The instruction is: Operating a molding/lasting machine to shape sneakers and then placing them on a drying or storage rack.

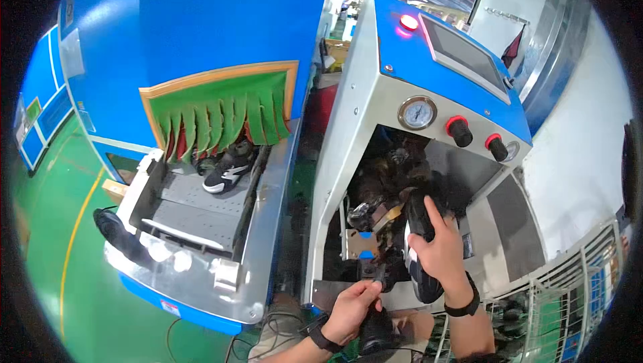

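Note:
A black shoe (416, 266) with a white edge stands on end at the opening of the blue and white machine. My right hand (439, 246) grips it from the right, index finger stretched along its dark face and thumb bent across it. Lower and to the left, my left hand (355, 311) is closed in a pinch at the machine's lower front edge. What its fingertips hold, if anything, is too dark to make out. Behind the shoe, inside the opening, sit metal clamp parts and a tan block with blue pieces (364, 244). Both wrists wear black bands.
At left, a black and white shoe (226, 174) lies on a grey conveyor (201, 199) before a green strip curtain (221, 112). The machine (345, 135) carries a gauge (416, 113), red-ringed knobs (459, 130) and a lit red button (408, 22). A white wire rack (569, 296) stands at lower right.

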A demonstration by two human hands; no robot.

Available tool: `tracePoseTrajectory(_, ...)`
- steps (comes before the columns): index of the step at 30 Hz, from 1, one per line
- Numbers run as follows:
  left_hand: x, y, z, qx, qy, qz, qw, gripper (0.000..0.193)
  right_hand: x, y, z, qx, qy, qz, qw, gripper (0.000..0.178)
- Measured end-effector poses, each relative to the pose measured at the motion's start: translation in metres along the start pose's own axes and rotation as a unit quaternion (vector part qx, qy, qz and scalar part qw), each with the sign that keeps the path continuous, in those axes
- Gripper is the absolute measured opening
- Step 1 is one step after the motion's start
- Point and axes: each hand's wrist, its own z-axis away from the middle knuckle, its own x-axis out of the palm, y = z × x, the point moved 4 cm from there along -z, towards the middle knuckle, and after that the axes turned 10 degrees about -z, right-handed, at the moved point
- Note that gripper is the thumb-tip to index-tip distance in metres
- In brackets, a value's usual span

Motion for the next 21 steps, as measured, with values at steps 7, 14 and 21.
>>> tracePoseTrajectory(7,0.006,-0.005,0.044,0.014,0.016,-0.101,0.995,0.023,-0.010,-0.007,0.018,-0.035,0.111,-0.028,0.993,0.076)
tracePoseTrajectory(14,0.013,-0.002,0.075,0.078,-0.025,-0.054,0.995,0.019,-0.015,-0.009,0.054,-0.041,0.111,-0.055,0.991,0.085)
tracePoseTrajectory(21,0.044,0.046,0.078,0.122,-0.016,-0.240,0.963,0.024,-0.026,0.006,0.085,0.103,0.032,-0.043,0.993,0.097)
